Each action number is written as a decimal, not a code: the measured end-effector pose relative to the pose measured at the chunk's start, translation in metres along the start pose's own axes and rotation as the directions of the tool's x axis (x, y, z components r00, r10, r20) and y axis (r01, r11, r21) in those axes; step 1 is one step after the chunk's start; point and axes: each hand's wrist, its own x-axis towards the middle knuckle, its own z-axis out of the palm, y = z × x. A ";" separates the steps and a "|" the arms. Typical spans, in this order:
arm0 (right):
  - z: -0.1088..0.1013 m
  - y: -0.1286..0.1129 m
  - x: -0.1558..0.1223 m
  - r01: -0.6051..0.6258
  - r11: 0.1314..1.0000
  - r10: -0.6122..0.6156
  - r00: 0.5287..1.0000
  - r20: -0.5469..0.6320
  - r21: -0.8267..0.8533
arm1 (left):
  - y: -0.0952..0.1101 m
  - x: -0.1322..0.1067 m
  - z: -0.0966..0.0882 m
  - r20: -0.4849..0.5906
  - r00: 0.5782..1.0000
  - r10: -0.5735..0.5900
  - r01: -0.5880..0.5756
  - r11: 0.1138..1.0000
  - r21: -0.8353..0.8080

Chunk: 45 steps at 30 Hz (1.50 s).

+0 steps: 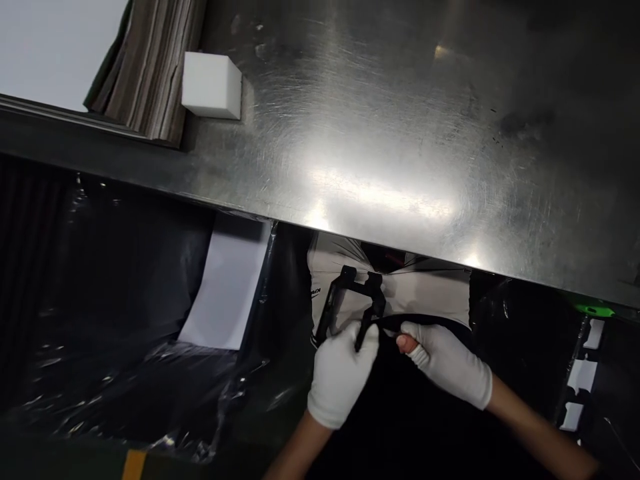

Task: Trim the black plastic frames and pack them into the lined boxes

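1. From my remote seat, I have both white-gloved hands below the near edge of the counter (380,133), close together in front of the lap.
2. My left hand (344,377) is closed around the near end of a black plastic frame (376,303).
3. The frame reaches forward from that hand; its long axis points toward the counter edge, leaning slightly right. The left hand is the nearer one, touching it.
4. My right hand (447,360) sits just right of the frame's near right corner, fingers curled, with bare thumb showing. It pinches a thin piece (391,333), too small and dark for me to identify.
5. That piece points left, across the frame's length, toward the left hand's fingertips; I can't tell whether it touches the frame.
6. Well forward and left of both hands, a white block (210,85) stands on the counter.
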 end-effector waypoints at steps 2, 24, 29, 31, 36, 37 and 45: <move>-0.009 0.003 -0.002 0.007 0.996 -0.003 0.999 -0.046 0.087 | 0.001 0.001 -0.009 0.164 0.983 -0.079 0.135 0.921 -0.366; 0.014 -0.021 0.015 0.072 0.966 -0.075 0.997 0.000 -0.248 | 0.007 -0.008 0.000 0.290 0.949 -0.121 0.271 0.783 -0.560; 0.018 -0.021 0.018 0.022 0.968 -0.034 0.998 -0.047 -0.251 | 0.009 -0.010 0.003 0.274 0.956 -0.104 0.253 0.765 -0.592; 0.018 -0.019 0.019 0.016 0.968 -0.037 0.996 -0.077 -0.249 | 0.011 -0.011 0.003 0.280 0.954 -0.106 0.260 0.759 -0.597; 0.016 -0.015 0.018 -0.027 0.971 -0.004 0.992 -0.130 -0.237 | 0.015 -0.011 0.002 0.292 0.951 -0.100 0.266 0.748 -0.608; 0.015 -0.015 0.017 -0.024 0.972 -0.007 0.992 -0.130 -0.235 | 0.015 -0.011 0.002 0.290 0.952 -0.094 0.259 0.750 -0.609; 0.013 -0.012 0.014 0.028 0.978 -0.037 0.999 -0.038 -0.205 | 0.009 -0.010 0.007 0.272 0.958 -0.089 0.234 0.791 -0.565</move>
